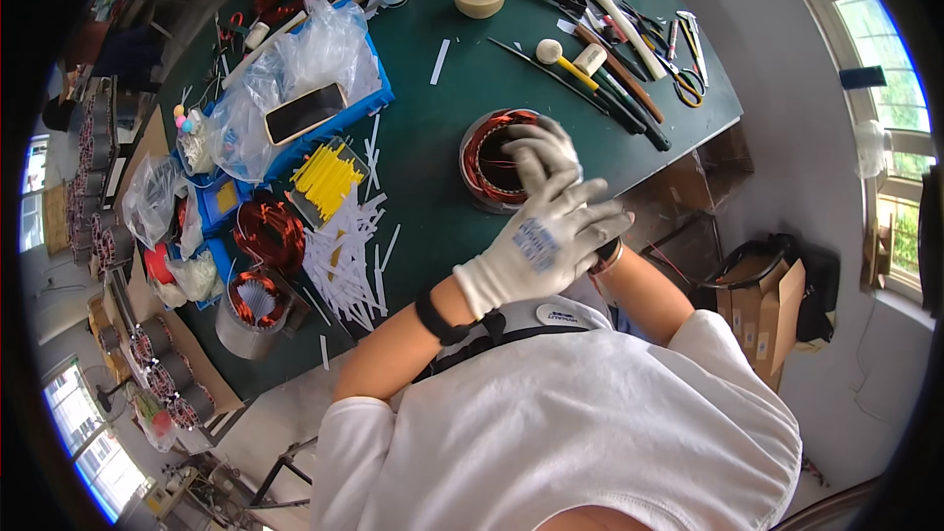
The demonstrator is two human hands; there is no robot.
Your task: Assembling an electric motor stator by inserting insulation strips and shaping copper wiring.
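A motor stator (pixel 470 187), a metal ring with red-brown copper windings inside, stands upright on the table in front of me. Both hands wear white knitted gloves. My left hand (pixel 539 236) crosses over my right hand near its wrist, fingers stretched out and slightly apart. Beneath it, my right hand (pixel 547 149) reaches toward the stator's right rim, with its fingers apart and loosely bent. Whether those fingertips touch the windings I cannot tell. The left hand covers much of the right hand. Nothing shows in either hand.
Left on the green table (pixel 423 157) are a blue tray (pixel 369 103) with plastic bags and a phone (pixel 306 114), yellow strips (pixel 327 180), white paper strips (pixel 344 256), copper coils (pixel 268 233) and another stator (pixel 254 320). Mallets (pixel 590 61), scissors (pixel 687 85) and rods lie far right.
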